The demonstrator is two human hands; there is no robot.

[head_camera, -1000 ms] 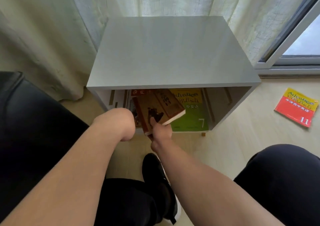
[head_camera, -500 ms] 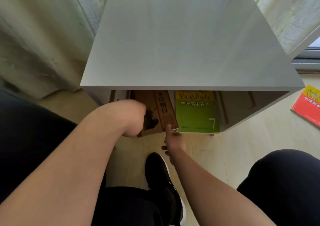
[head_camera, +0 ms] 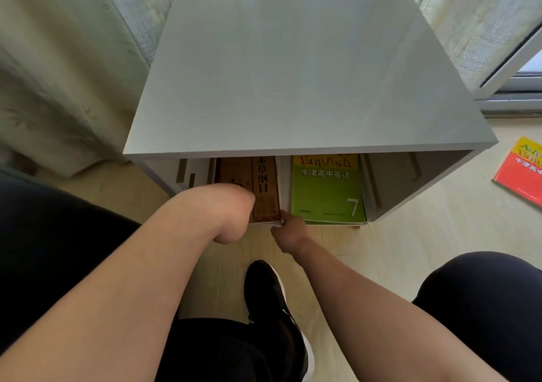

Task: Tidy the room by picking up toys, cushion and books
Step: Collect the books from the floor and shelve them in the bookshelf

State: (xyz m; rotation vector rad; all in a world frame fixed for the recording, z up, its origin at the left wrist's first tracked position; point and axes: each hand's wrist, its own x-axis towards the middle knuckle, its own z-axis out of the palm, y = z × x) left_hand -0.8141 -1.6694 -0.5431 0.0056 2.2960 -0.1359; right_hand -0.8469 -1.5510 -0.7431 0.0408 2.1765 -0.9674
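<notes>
A brown book (head_camera: 264, 185) lies flat inside the low white cabinet (head_camera: 293, 73), left of a green English textbook (head_camera: 325, 194). My left hand (head_camera: 225, 205) bends down at the wrist over the brown book's front left part; its fingers are hidden under the wrist. One outstretched finger of my right hand (head_camera: 289, 229) touches the brown book's front right corner, at the gap between the two books. A red and yellow textbook (head_camera: 522, 173) lies on the floor at the right edge of view.
Pale curtains (head_camera: 58, 59) hang behind and to the left of the cabinet. A window frame (head_camera: 513, 59) is at the upper right. My black shoe (head_camera: 272, 296) rests on the light wooden floor just in front of the cabinet, between my dark-clothed knees.
The brown book, tilted and gripped by my right hand a second ago, now lies flat inside the cabinet. My right hand has let go and touches its corner. The view has moved closer.
</notes>
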